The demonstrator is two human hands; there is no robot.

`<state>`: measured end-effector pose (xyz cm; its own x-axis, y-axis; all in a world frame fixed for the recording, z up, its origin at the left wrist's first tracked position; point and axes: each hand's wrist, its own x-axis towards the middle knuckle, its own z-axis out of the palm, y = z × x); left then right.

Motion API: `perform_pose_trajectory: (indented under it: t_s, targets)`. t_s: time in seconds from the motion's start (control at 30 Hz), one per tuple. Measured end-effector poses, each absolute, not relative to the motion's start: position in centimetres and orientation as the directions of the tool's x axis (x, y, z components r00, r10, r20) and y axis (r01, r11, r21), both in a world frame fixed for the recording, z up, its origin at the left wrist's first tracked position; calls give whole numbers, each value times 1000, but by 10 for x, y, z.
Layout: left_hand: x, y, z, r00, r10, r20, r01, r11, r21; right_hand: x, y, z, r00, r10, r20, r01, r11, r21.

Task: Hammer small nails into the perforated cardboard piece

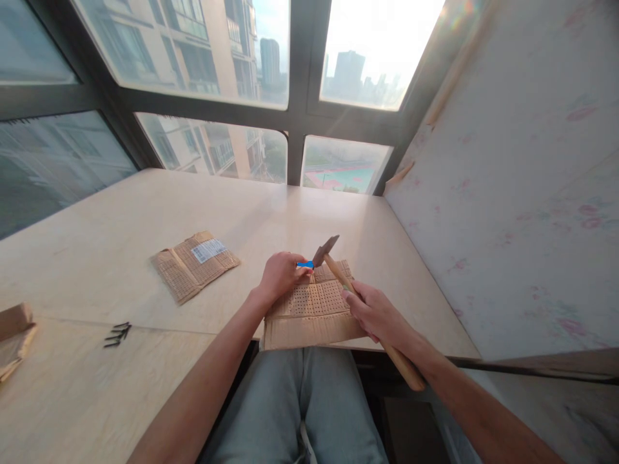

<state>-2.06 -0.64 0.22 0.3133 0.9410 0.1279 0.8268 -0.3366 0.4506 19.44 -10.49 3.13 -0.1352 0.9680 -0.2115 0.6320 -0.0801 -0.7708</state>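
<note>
My right hand [372,310] is wrapped round the wooden handle of a hammer [401,367]. The metal head sits just right of my left fingertips, above the far part of a piece of cardboard [309,332]. Rows of small holes cover the middle of that cardboard, which lies at the counter's front edge. With fingers pinched, my left hand [282,277] holds a small blue tool [305,264] over the cardboard's far left part. The tool's kind is unclear, and the fingers hide some of it. Whether the hammer touches it I cannot tell.
A second flattened cardboard piece [193,267] with a white label lies to the left. Several dark screws or nails [117,335] are grouped nearer on the counter [87,264]. Another cardboard piece [14,335] sits at the far left edge. A wall [522,212] bounds the right side; windows stand behind.
</note>
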Motion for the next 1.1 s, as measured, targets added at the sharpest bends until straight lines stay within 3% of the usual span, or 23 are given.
perform_pose_trajectory:
  t_s: [0.07,0.17,0.27,0.37,0.47,0.6,0.77,1.1]
  targets:
    - [-30,-16,10,183,975,129,874,-221,432,195,-105,31,-132,968,-211,626,-84,-775]
    - [-46,-31,15,-32,999,-1,908,29,419,197,-105,29,-131,968,-215,595,-97,-798]
    - [-56,-39,10,-87,986,-140,890,140,434,197,-104,30,-139,967,-212,570,-97,-816]
    - [-58,-38,1,-57,989,-140,851,122,511,196,-104,31,-152,964,-217,571,-93,-816]
    - [-58,-31,-7,-62,997,-55,779,83,622,194,-104,31,-161,964,-210,565,-84,-821]
    - [-59,-21,-18,-56,997,59,649,-9,761,194,-105,33,-155,968,-196,551,-80,-831]
    - [-59,-7,-27,-87,991,106,458,-55,887,194,-101,40,-148,970,-192,510,-91,-856]
    - [-55,8,-35,-100,994,38,350,-1,937,194,-91,38,-131,963,-235,415,-162,-895]
